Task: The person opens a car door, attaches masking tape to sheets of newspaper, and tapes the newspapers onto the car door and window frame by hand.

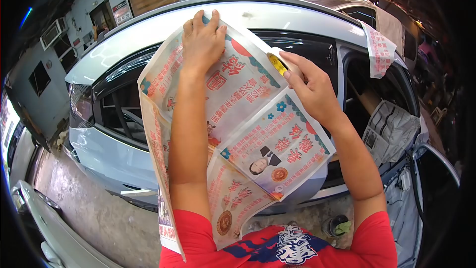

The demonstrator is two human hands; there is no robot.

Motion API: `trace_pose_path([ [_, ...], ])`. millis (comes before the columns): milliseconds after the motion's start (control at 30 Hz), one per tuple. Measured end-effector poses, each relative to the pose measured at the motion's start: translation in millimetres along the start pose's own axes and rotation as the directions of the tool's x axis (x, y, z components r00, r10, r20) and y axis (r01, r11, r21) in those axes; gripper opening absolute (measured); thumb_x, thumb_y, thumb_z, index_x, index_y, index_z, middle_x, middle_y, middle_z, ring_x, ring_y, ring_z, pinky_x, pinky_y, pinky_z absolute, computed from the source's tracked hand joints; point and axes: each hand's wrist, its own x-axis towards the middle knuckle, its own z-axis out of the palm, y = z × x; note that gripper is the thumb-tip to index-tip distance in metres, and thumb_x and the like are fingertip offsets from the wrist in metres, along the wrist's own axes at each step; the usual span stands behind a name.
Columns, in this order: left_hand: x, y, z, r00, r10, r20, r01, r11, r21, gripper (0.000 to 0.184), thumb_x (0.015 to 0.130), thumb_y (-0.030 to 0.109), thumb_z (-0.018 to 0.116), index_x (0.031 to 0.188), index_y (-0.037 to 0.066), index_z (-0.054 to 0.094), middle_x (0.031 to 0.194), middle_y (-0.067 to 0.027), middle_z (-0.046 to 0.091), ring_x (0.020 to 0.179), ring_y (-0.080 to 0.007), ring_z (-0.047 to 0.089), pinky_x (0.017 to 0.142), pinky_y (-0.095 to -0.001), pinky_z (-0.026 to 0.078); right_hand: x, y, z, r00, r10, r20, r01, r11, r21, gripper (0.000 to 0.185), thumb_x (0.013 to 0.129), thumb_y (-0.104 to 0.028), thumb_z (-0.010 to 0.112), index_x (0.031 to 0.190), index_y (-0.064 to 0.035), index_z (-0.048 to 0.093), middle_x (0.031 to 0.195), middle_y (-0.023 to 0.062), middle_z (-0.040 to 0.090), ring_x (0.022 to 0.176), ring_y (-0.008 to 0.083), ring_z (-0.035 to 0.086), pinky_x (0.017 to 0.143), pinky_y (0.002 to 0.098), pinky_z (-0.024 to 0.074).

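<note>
A large sheet of newspaper (243,94) with red print hangs over the side windows of a silver car (119,154). At its upper edge, near the roof, my left hand (203,42) lies on the paper with fingers spread. My right hand (312,87) grips a roll of masking tape (277,63), whose yellow inner core shows, at the paper's right edge. The sheet's lower part folds and drapes down toward my red shirt (347,248). How far the tape sticks to the paper is hidden by my fingers.
Another paper piece (381,52) hangs from the roof at right. Crumpled newspaper (389,131) covers part of an open door area. A dark container (337,226) with a green cloth stands on the floor. Another car (54,223) is at lower left. An air conditioner (53,32) juts from the wall.
</note>
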Motion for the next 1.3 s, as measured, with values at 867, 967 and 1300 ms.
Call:
trace_pose_path([
  [867,-69,59,-4,0.937,0.349,0.001,-0.349,0.937,0.007,0.051,0.096,0.042,0.063,0.145,0.027,0.059,0.161,-0.0198,0.037,0.147,-0.045,0.03,0.12,-0.0614,0.023,-8,27,0,0.998,0.03,0.046,-0.016,0.96,-0.278,0.035,0.099,-0.017,0.054,0.129,-0.0014,0.065,0.103,0.0205,0.07,0.093,0.0344,0.07,0.086,0.0423,0.0535],
  [967,-78,68,-3,0.94,0.342,0.008,-0.342,0.94,-0.009,0.052,0.097,0.043,0.063,0.146,0.027,0.058,0.161,-0.0191,0.037,0.147,-0.0455,0.03,0.121,-0.0604,0.023,-14,15,-4,0.971,0.232,0.059,-0.23,0.972,-0.048,0.036,0.103,-0.017,0.055,0.133,-0.0003,0.063,0.105,0.0151,0.071,0.09,0.0223,0.068,0.086,0.0344,0.0533],
  [1300,-81,70,8,0.949,0.315,0.026,-0.316,0.948,0.029,0.055,0.1,0.049,0.059,0.15,0.028,0.054,0.166,-0.0214,0.029,0.151,-0.048,0.023,0.122,-0.0619,0.019,-184,61,-62,0.918,0.38,-0.115,-0.392,0.914,-0.103,0.032,0.102,-0.017,0.057,0.127,0.0002,0.065,0.084,0.0084,0.067,0.065,0.0151,0.06,0.063,0.031,0.0488],
])
